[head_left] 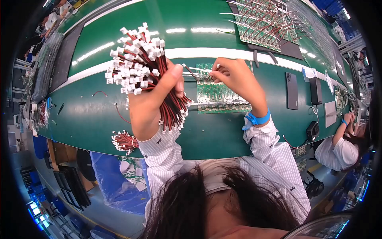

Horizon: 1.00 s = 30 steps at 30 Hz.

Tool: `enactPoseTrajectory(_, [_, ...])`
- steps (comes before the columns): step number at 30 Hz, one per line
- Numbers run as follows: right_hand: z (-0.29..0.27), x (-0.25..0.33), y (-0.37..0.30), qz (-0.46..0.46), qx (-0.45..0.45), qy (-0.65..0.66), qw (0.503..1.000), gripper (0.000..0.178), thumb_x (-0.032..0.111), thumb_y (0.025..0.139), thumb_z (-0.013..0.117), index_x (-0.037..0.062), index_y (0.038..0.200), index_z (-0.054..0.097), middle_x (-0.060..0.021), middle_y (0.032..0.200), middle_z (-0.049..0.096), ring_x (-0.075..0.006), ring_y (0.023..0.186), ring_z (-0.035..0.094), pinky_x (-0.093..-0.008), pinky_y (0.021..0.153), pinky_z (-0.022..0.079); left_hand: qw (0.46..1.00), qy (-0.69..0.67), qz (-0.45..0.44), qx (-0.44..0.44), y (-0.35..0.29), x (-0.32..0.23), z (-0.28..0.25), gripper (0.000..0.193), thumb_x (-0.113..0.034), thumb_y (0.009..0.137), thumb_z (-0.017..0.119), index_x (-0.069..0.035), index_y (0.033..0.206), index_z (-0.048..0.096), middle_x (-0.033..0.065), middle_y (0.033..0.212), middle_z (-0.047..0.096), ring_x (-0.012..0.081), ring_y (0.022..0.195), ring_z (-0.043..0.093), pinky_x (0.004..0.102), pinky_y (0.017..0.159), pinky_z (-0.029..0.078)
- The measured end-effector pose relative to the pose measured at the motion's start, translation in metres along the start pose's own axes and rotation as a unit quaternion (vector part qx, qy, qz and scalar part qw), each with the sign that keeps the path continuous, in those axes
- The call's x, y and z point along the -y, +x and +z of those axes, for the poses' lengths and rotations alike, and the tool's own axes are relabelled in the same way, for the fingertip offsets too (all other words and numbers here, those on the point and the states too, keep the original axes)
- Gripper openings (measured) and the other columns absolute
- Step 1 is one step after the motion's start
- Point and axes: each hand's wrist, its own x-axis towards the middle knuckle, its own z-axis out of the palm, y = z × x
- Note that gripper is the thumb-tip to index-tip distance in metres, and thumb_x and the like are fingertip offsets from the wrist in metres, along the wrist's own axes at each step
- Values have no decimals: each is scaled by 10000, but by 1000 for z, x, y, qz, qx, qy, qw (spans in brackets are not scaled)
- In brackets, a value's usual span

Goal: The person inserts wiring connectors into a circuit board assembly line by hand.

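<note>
My left hand [153,95] grips a thick bundle of red and black wires [137,67] whose white plastic connectors fan out at the upper end; the other ends stick out below my fist. My right hand [234,77] pinches a single wire [193,71] at its tip and holds it over the top edge of a green circuit board panel [221,97] lying on the green bench. Both hands hover just above the board, a short way apart.
A second small wire bundle [124,141] lies near the bench's front edge. A large board with many wires fitted [266,24] sits at the back. A dark phone [291,91] and black boxes [316,91] lie right. Another person [342,145] works at far right.
</note>
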Motion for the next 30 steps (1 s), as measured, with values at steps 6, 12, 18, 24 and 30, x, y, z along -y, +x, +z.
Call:
enactPoseTrajectory(6, [-1,-4,-1,-40,-41,-70,996,108,69,712,603,-21,712,543,-150,573,565,-251,500,566,-306,472,428,1000,-6,3,-22,0,-3,2,193,5,759,514,-29,924,423,50,667,481,102,503,431,239,472,328])
enactPoseTrajectory(12, [0,-4,0,-33,-44,-38,998,100,61,720,594,-24,709,541,-147,560,563,-245,499,570,-300,470,429,1000,-18,13,-15,-1,-4,-2,190,-7,767,511,-29,925,409,42,634,454,102,496,418,236,474,325])
enactPoseTrajectory(18, [-4,-2,2,-3,-30,-27,999,107,61,729,588,-28,698,537,-135,555,572,-227,512,589,-279,480,446,1000,-19,20,-11,1,-5,-3,181,-12,771,508,-35,917,404,38,625,444,103,493,414,235,477,323])
enactPoseTrajectory(24, [-5,-9,3,-18,-29,-34,999,111,64,726,592,-29,696,538,-135,563,578,-218,519,594,-272,476,447,1000,-18,11,-7,2,-4,-4,188,-14,770,509,-38,919,398,36,621,441,102,492,412,233,486,320])
enactPoseTrajectory(30, [-2,-9,4,-25,-32,-47,998,121,73,726,598,-31,704,541,-132,557,576,-212,498,584,-272,470,439,997,-65,30,-35,2,-1,-4,105,-8,733,589,-6,755,486,50,554,488,123,484,472,233,455,378])
